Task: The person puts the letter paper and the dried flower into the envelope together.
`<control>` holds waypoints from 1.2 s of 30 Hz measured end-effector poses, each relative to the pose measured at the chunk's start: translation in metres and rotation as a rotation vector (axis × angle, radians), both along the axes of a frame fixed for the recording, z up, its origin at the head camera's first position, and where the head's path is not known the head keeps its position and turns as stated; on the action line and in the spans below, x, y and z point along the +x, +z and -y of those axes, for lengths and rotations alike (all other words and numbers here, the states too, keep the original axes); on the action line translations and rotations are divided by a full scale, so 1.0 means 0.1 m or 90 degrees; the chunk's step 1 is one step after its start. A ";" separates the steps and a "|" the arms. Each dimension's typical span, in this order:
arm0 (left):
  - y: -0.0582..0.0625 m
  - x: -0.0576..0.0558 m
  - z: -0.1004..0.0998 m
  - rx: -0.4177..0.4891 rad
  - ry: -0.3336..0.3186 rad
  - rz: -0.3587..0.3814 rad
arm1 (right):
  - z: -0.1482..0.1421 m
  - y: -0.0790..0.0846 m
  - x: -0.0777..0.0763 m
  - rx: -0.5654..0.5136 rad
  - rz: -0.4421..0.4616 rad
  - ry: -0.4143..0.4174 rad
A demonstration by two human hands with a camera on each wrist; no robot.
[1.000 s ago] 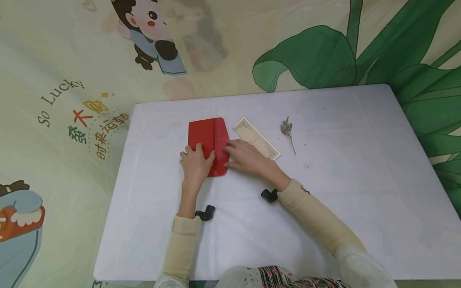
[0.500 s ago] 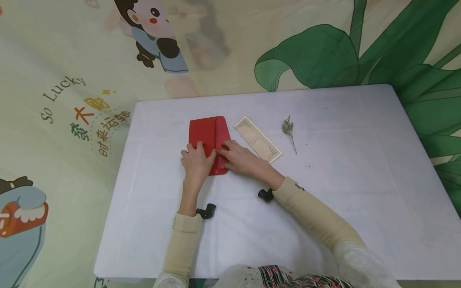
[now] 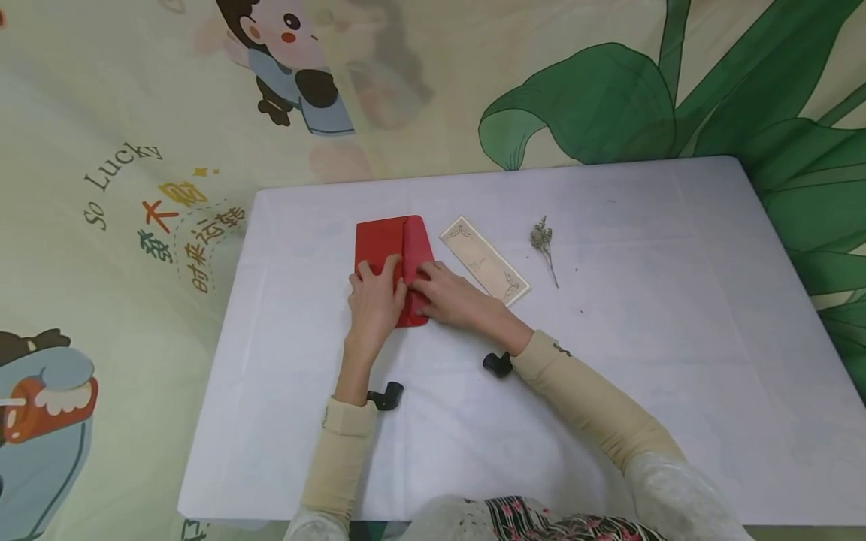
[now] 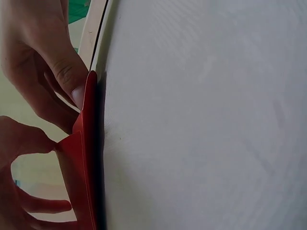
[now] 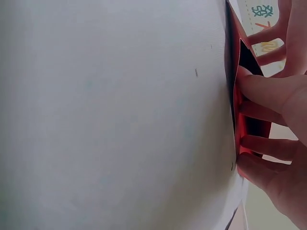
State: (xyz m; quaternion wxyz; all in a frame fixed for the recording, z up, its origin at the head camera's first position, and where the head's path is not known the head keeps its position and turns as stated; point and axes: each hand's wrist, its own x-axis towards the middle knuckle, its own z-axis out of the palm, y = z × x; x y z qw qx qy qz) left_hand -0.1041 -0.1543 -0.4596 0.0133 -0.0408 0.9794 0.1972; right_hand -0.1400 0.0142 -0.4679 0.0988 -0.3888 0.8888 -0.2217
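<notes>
A red envelope [image 3: 379, 239] lies on the table with its flap [image 3: 418, 244] spread out to the right. My left hand [image 3: 376, 304] holds the pocket's front panel, thumb at the mouth edge and other fingers spread over the panel. In the left wrist view this panel [image 4: 73, 167] is lifted away from the back sheet. The right wrist view shows the gaping dark mouth [image 5: 248, 61] of the envelope. My right hand [image 3: 455, 297] touches the flap with its fingertips, close beside the left thumb. The inside of the pocket is mostly hidden.
A cream card [image 3: 485, 259] with ornamental corners lies slanted to the right of the envelope. Farther right is a small dried flower sprig [image 3: 543, 239]. A white cloth covers the table [image 3: 643, 315], and a printed curtain [image 3: 433, 90] hangs behind it.
My right hand has moved slightly left over the flap, leaving more of the card visible. The left fingers have shifted right and up on the front panel, toward the mouth.
</notes>
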 end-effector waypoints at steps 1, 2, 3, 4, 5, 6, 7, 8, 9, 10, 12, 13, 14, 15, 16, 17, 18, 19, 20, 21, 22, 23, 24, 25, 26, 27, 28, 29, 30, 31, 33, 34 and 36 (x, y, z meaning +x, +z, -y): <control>0.00 0.00 0.00 -0.006 -0.010 0.000 | 0.00 0.00 0.00 -0.001 0.000 0.000; 0.00 0.00 -0.01 -0.011 -0.017 0.003 | 0.00 0.00 0.00 -0.003 -0.001 0.001; 0.00 0.01 -0.01 -0.017 -0.024 0.007 | 0.00 0.00 0.00 -0.004 -0.001 0.002; 0.00 0.01 -0.01 -0.020 -0.028 0.010 | 0.00 0.00 0.00 -0.006 -0.003 0.003; 0.01 0.01 -0.02 -0.022 -0.030 0.014 | 0.00 0.00 0.00 -0.009 -0.006 0.004; 0.01 0.02 -0.02 -0.025 -0.032 0.018 | 0.00 0.00 0.00 -0.011 -0.008 0.006; 0.00 0.02 -0.02 -0.027 -0.035 0.021 | 0.00 0.00 0.01 -0.013 -0.010 0.006; 0.00 0.03 -0.02 -0.029 -0.039 0.022 | 0.00 0.00 0.01 -0.015 -0.010 0.006; 0.00 0.03 -0.01 -0.030 -0.042 0.026 | 0.00 0.00 0.01 -0.016 -0.010 0.006; 0.00 0.04 -0.01 -0.029 -0.045 0.028 | 0.00 0.00 0.01 -0.016 -0.009 0.006; 0.00 0.06 0.01 -0.031 -0.056 0.032 | 0.00 0.00 0.01 -0.016 -0.005 0.004; 0.00 0.07 0.03 -0.031 -0.063 0.033 | -0.01 -0.01 0.01 -0.015 -0.001 0.001; 0.01 0.08 0.05 -0.029 -0.070 0.036 | -0.01 -0.01 0.01 -0.013 0.003 -0.001; 0.01 0.09 0.07 -0.024 -0.076 0.040 | -0.01 -0.01 0.02 -0.010 0.008 -0.003; 0.02 0.09 0.10 -0.020 -0.081 0.045 | -0.01 0.00 0.02 -0.009 0.011 -0.004; 0.03 0.10 0.12 -0.016 -0.087 0.051 | -0.01 0.00 0.02 -0.009 0.011 -0.006; 0.03 0.09 0.14 -0.012 -0.093 0.060 | 0.00 0.00 0.02 -0.008 0.011 -0.006; 0.04 0.09 0.16 -0.005 -0.098 0.070 | 0.00 0.00 0.02 -0.007 0.011 -0.007; 0.05 0.09 0.18 0.001 -0.101 0.083 | 0.00 0.01 0.03 -0.008 0.008 -0.006; 0.05 0.09 0.20 0.003 -0.105 0.092 | 0.01 0.01 0.03 -0.007 0.004 -0.004; 0.05 0.09 0.21 0.003 -0.111 0.103 | 0.01 0.01 0.03 -0.007 0.000 -0.004; 0.06 0.08 0.22 0.003 -0.118 0.109 | 0.01 0.01 0.03 -0.007 -0.002 -0.002; 0.06 0.08 0.23 0.006 -0.123 0.115 | 0.00 0.01 0.03 -0.006 -0.001 -0.001; 0.07 0.08 0.24 0.009 -0.127 0.119 | 0.00 0.02 0.03 -0.006 0.000 -0.001; 0.07 0.08 0.25 0.010 -0.130 0.122 | 0.00 0.02 0.03 -0.007 0.002 -0.001; 0.07 0.08 0.26 0.011 -0.133 0.126 | 0.00 0.02 0.03 -0.006 0.005 -0.001; 0.07 0.07 0.27 0.012 -0.136 0.129 | 0.00 0.02 0.03 -0.008 0.008 -0.001; 0.07 0.07 0.28 0.015 -0.139 0.130 | 0.00 0.02 0.03 -0.008 0.011 -0.001; 0.08 0.07 0.28 0.017 -0.141 0.131 | 0.00 0.02 0.03 -0.008 0.013 -0.001; 0.08 0.06 0.29 0.016 -0.145 0.133 | 0.00 0.02 0.03 -0.007 0.015 -0.002; 0.08 0.05 0.30 0.015 -0.150 0.133 | 0.00 0.02 0.02 -0.004 0.017 -0.004; 0.08 0.05 0.30 0.014 -0.153 0.132 | 0.00 0.02 0.02 -0.003 0.018 -0.004; 0.08 0.04 0.30 0.017 -0.153 0.130 | 0.00 0.02 0.02 -0.001 0.020 -0.005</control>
